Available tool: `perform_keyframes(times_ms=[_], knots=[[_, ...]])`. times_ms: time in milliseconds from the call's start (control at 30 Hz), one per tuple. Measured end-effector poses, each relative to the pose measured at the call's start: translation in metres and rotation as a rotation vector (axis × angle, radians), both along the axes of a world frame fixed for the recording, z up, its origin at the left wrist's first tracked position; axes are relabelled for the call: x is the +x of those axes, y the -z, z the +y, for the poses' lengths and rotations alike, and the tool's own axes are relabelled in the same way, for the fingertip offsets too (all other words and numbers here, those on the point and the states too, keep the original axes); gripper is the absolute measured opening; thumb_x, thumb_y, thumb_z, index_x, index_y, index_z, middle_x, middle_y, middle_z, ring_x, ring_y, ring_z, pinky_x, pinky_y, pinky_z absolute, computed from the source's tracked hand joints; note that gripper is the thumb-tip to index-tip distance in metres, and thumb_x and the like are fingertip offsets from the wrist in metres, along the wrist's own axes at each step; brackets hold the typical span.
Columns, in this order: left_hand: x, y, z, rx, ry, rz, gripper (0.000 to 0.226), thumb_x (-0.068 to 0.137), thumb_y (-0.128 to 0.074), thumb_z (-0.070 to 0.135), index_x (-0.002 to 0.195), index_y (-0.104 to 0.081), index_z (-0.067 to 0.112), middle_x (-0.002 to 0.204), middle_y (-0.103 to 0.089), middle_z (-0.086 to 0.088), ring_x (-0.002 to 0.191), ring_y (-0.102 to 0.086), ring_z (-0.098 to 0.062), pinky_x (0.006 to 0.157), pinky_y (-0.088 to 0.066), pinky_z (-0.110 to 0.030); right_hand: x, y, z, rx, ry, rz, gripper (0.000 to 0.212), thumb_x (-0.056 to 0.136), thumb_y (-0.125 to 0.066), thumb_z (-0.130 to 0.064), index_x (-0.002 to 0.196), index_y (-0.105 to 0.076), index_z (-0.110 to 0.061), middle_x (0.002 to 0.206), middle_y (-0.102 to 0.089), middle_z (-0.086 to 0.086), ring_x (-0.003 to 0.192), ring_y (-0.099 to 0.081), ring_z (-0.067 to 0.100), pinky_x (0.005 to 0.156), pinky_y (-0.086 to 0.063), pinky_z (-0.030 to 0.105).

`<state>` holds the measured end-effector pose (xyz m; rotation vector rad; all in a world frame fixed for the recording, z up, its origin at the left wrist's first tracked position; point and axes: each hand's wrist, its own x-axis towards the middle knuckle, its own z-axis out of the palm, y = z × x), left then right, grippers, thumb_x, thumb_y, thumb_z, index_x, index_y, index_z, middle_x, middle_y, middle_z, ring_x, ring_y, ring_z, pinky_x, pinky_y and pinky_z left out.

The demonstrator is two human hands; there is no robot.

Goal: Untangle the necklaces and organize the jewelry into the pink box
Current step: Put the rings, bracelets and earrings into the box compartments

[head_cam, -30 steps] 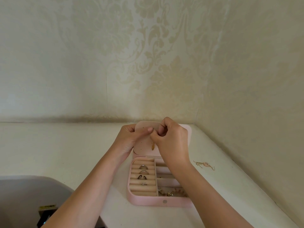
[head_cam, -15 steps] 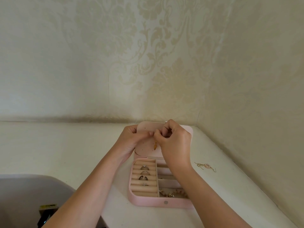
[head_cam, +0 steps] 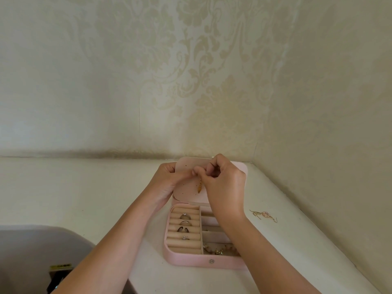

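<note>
- Four rings (head_cam: 184,227) sit in the cushioned rolls on the left of the open pink box (head_cam: 186,258) on the white table (head_cam: 84,187); a beaded chain (head_cam: 220,250) lies in its near right compartment.
- A tangled necklace (head_cam: 264,215) lies right of the box, apart from it.
- The left hand (head_cam: 167,183) grips the raised earring panel (head_cam: 186,192) by its left edge.
- The right hand (head_cam: 224,185), fingers curled, pinches the top of a gold earring (head_cam: 199,186) hanging against that panel.

Forearms (head_cam: 118,240), left hand (head_cam: 167,183) and right hand (head_cam: 224,185) are bare.
</note>
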<state>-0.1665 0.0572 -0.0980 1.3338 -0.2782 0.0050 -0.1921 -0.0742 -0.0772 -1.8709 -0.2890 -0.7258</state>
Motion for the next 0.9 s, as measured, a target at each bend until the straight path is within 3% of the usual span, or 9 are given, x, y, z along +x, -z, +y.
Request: perform_keyframes(times_ms=[167,267,433,567,667,800,900], knots=[[-0.001,-0.001,-0.002,-0.031,0.054,0.012,0.017,0.069,-0.065,0.013,0.08,-0.078,0.016,0.08,-0.073,-0.009,0.076,-0.069,-0.018,0.067,-0.054,-0.025,-0.001,-0.002,0.0,0.067,-0.036,0.046,0.034,0.076,-0.077,-0.009,0.06,-0.047,-0.016,0.049,-0.052,-0.011,0.048,-0.048,0.002,0.049,-0.038,0.012],[-0.001,-0.001,-0.001,-0.05,0.076,0.014,0.02,0.069,-0.063,0.012,0.083,-0.078,0.014,0.084,-0.074,-0.01,0.08,-0.07,-0.018,0.07,-0.055,-0.025,-0.001,-0.003,-0.002,0.12,-0.057,0.079,0.029,0.076,-0.077,-0.01,0.063,-0.052,-0.015,0.05,-0.057,-0.014,0.046,-0.05,0.001,0.048,-0.039,0.014],[-0.002,-0.002,-0.002,-0.054,0.058,0.018,0.023,0.07,-0.078,0.016,0.092,-0.077,0.011,0.096,-0.073,-0.016,0.09,-0.07,-0.025,0.077,-0.056,-0.03,0.001,0.0,-0.008,0.032,-0.039,0.054,0.026,0.082,-0.071,-0.012,0.068,-0.053,-0.024,0.064,-0.062,-0.006,0.058,-0.056,0.005,0.054,-0.05,0.026],[-0.001,-0.002,-0.004,-0.022,-0.008,0.018,0.023,0.065,-0.08,0.02,0.086,-0.077,0.012,0.092,-0.073,-0.015,0.085,-0.07,-0.024,0.076,-0.056,-0.033,-0.001,-0.004,-0.02,-0.021,-0.105,0.014,0.019,0.083,-0.068,-0.006,0.076,-0.055,-0.018,0.07,-0.065,-0.002,0.067,-0.062,0.01,0.064,-0.053,0.025],[-0.001,-0.001,-0.004,0.01,-0.035,-0.002,0.038,0.054,-0.082,0.033,0.085,-0.076,0.01,0.09,-0.073,-0.014,0.081,-0.069,-0.026,0.074,-0.054,-0.036,-0.004,-0.014,-0.045,0.005,-0.178,0.031,0.017,0.083,-0.068,-0.004,0.079,-0.057,-0.015,0.068,-0.066,0.008,0.062,-0.064,0.02,0.06,-0.055,0.031],[-0.002,-0.002,-0.006,0.053,-0.097,-0.027,0.04,0.049,-0.082,0.039,0.077,-0.073,0.011,0.082,-0.071,-0.013,0.077,-0.067,-0.026,0.07,-0.051,-0.035,0.007,-0.033,-0.103,-0.006,-0.13,0.215,0.011,0.085,-0.064,-0.002,0.079,-0.061,-0.01,0.06,-0.066,0.011,0.047,-0.056,0.017,0.046,-0.043,0.025],[-0.001,-0.002,-0.008,0.072,-0.13,-0.065,0.035,0.048,-0.081,0.041,0.07,-0.073,0.015,0.075,-0.071,-0.006,0.071,-0.067,-0.019,0.062,-0.052,-0.028,0.015,-0.029,-0.142,-0.216,-0.033,0.492,0.006,0.085,-0.064,-0.004,0.08,-0.066,-0.006,0.064,-0.068,0.008,0.048,-0.058,0.013,0.046,-0.041,0.023]])
